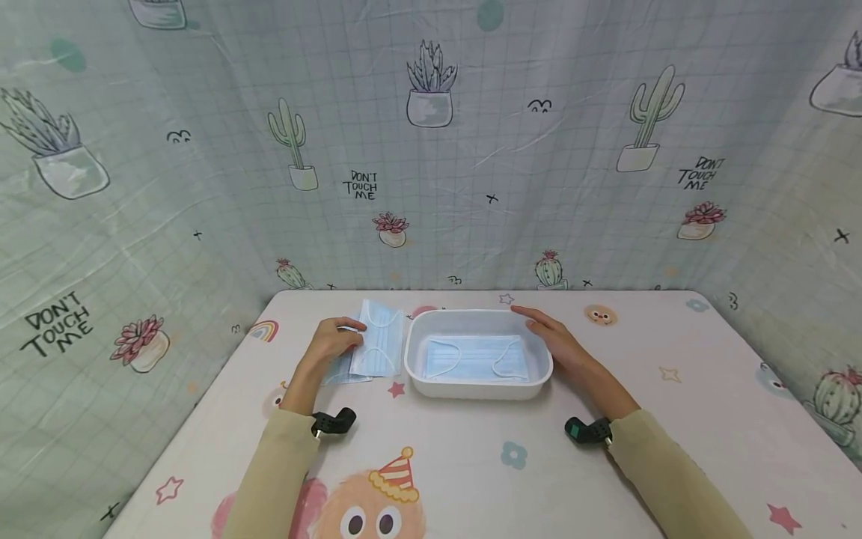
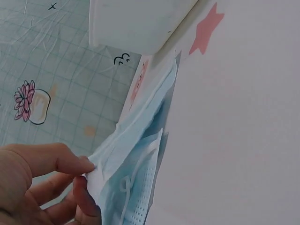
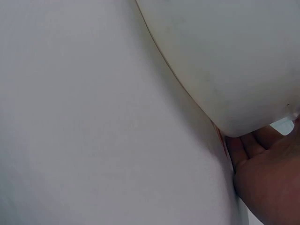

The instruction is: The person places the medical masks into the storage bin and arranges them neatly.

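My left hand (image 1: 333,340) pinches the left edge of a light blue face mask (image 1: 380,344) between thumb and fingers. In the left wrist view the pinched edge is raised off the table, and another mask (image 2: 140,187) with its ear loop lies beneath. Just right of these stands a white plastic box (image 1: 478,391), with a blue face mask (image 1: 478,359) lying flat inside, its white loops on top. Against the box's right side rests my right hand (image 1: 566,350), fingers stretched along the rear right corner. In the right wrist view the box wall partly hides those fingers.
A white table cover (image 1: 458,464) printed with cartoon figures and stars lies under everything. Behind the table and at both sides hangs a grid-patterned curtain (image 1: 471,209) with cactus drawings. Each wrist carries a small black device (image 1: 334,421).
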Motion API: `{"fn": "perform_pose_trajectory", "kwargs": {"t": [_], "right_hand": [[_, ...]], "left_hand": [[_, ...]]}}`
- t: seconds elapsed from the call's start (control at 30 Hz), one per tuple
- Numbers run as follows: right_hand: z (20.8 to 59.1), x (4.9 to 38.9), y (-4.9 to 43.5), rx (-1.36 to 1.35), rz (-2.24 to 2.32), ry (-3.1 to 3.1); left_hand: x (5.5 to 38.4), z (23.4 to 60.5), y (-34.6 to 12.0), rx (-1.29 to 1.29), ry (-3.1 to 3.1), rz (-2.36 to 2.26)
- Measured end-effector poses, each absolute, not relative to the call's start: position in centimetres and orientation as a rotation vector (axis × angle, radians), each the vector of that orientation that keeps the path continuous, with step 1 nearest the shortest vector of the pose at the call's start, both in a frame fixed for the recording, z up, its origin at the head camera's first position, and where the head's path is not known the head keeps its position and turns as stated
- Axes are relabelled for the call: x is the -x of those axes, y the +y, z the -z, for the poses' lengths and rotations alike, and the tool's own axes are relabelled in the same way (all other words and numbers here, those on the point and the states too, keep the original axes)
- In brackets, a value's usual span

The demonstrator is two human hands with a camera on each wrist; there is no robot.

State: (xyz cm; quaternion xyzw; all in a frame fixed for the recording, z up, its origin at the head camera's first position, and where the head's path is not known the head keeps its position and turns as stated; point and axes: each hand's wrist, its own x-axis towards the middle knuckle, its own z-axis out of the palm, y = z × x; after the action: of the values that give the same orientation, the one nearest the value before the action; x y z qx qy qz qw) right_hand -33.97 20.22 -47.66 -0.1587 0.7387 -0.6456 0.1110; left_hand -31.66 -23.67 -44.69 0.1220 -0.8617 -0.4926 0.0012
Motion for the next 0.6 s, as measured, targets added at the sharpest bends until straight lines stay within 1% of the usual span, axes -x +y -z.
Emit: {"fn": "perform_pose_trajectory", "kwargs": {"t": [0.6], "right_hand": [[47.74,34.15,20.23,0.438,1.889,2.162]], "left_hand": [[31.91,44.97,-23.74,-0.397,-2.758,1.481]]}}
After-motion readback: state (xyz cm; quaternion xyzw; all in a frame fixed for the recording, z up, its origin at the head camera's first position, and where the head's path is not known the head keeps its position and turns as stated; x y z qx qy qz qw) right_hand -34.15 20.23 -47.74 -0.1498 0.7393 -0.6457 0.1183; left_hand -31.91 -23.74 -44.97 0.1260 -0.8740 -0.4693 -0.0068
